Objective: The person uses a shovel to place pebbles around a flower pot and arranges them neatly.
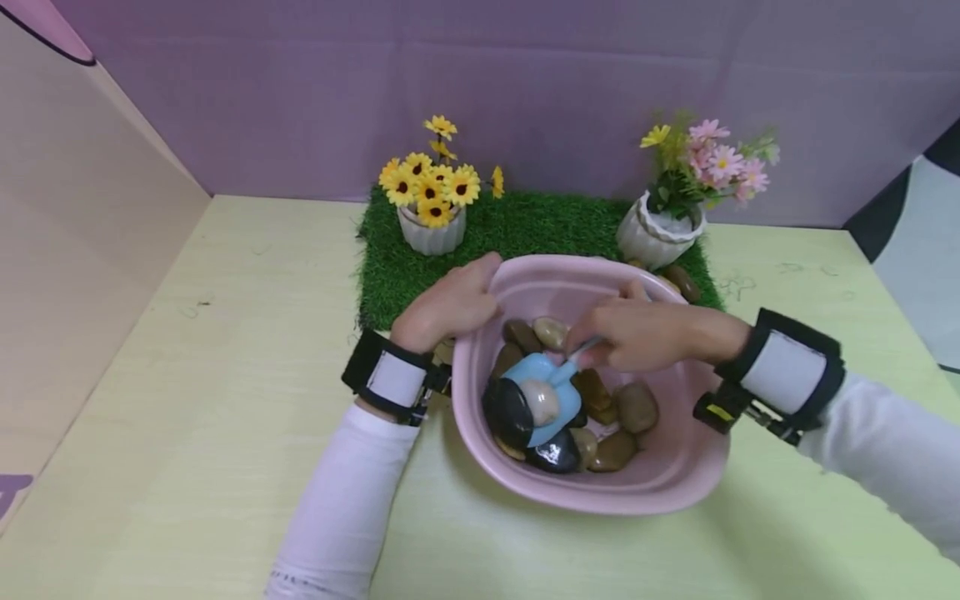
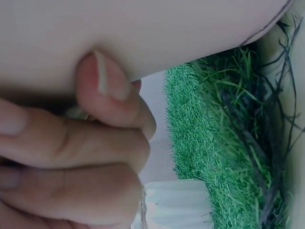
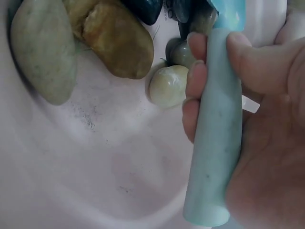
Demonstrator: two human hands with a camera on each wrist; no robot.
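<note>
1. Nearest you, low in the centre of the head view, the pink basin (image 1: 678,475) sits on the pale green table (image 1: 225,400), and your right hand (image 1: 645,333) reaches into it from the right of the frame.
2. That hand is curled round the handle of the blue scoop (image 1: 547,392). The scoop's long axis runs from your grip down and left to its blade, so the blade lies left of and nearer than the hand, with a pale pebble (image 1: 540,402) resting on it.
3. The blade sits among the stones (image 1: 637,406) heaped in the lower middle of the basin, dark ones touching it at the left and below.
4. Your left hand (image 1: 450,304) grips the basin's rim at its upper left, fingers hooked over the edge. It is the farther hand from the scoop.
5. Beyond the basin, the grass mat (image 1: 525,229) carries the yellow flower pot (image 1: 431,229) at centre and the pink flower pot (image 1: 660,233) to the right.
6. The right wrist view shows what the head view hides: the fingers (image 3: 198,90) and thumb wrap the scoop's handle fully, and a cream stone (image 3: 167,86) lies just beside the fingertips on the basin floor.
7. The left wrist view shows the thumb (image 2: 109,90) pressed to the basin wall, with grass behind. It shows no scoop.
</note>
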